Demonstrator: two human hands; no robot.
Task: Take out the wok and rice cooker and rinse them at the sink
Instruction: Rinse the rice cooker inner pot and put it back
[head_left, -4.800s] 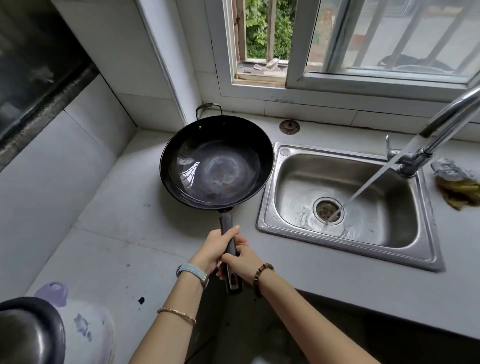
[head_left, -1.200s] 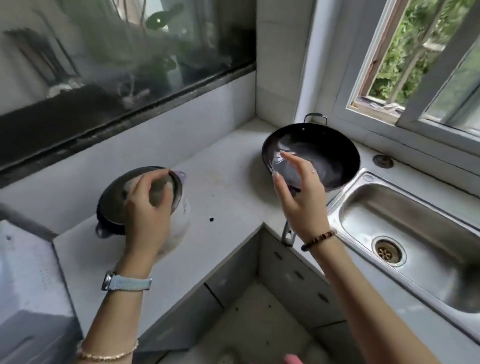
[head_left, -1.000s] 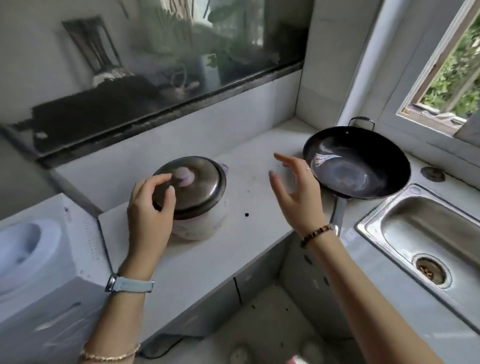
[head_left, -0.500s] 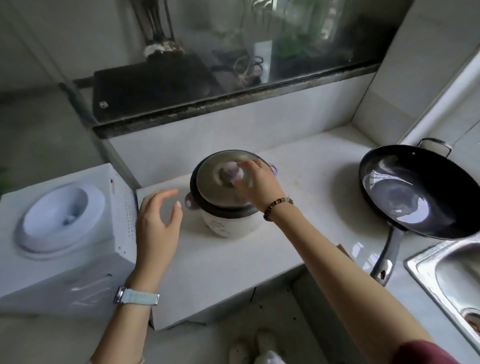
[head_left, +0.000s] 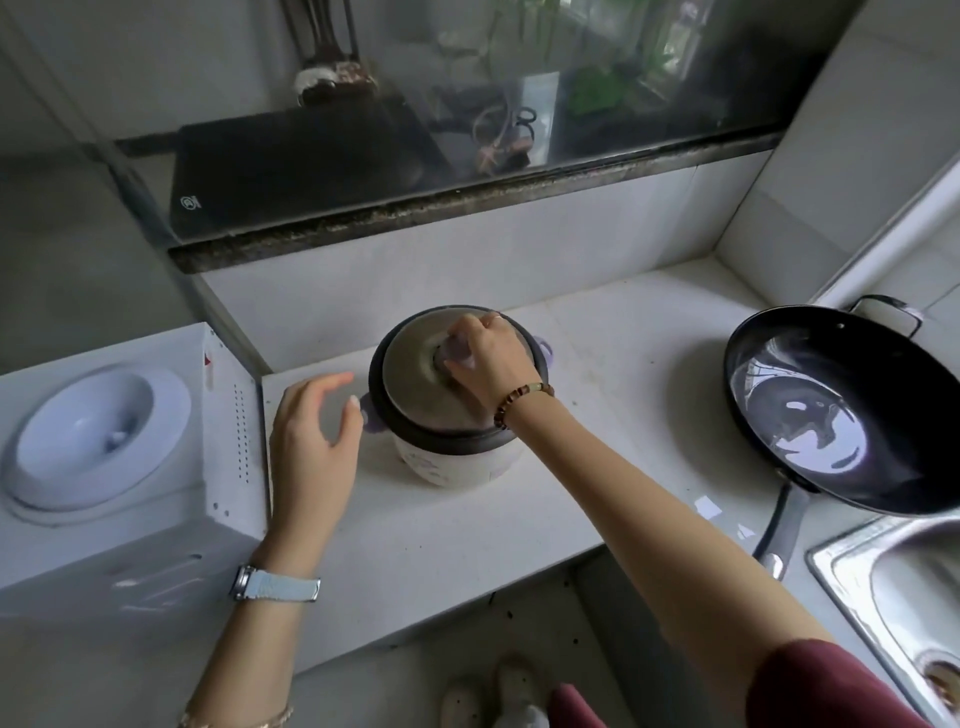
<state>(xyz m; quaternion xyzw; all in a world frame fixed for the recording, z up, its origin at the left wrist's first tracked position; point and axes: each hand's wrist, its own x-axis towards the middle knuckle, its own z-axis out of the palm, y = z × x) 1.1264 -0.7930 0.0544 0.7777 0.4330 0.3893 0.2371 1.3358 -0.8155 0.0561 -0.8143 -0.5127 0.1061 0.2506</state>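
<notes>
**Right hand (head_left: 493, 364) on the rice cooker (head_left: 441, 462) lid (head_left: 410, 389)**

The rice cooker stands mid-frame on the counter (head_left: 623, 364). The right hand's fingers curl round the lid's knob (head_left: 451, 358). The left hand (head_left: 311, 441) hovers just left of the cooker, fingers relaxed and spread. The wok (head_left: 841, 415) sits at the right edge, beside the sink (head_left: 841, 571).

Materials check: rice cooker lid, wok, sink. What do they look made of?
Rice cooker lid: dull grey metal, likely aluminium or steel; matte, faint sheen.
The lid knob, gripped by the right hand: pale purple, probably plastic.
Wok: dark metal, perhaps carbon steel or coated; glossy, sharp bright reflections.
Sink: stainless steel, satin; bright silvery rim, soft reflections.
</notes>
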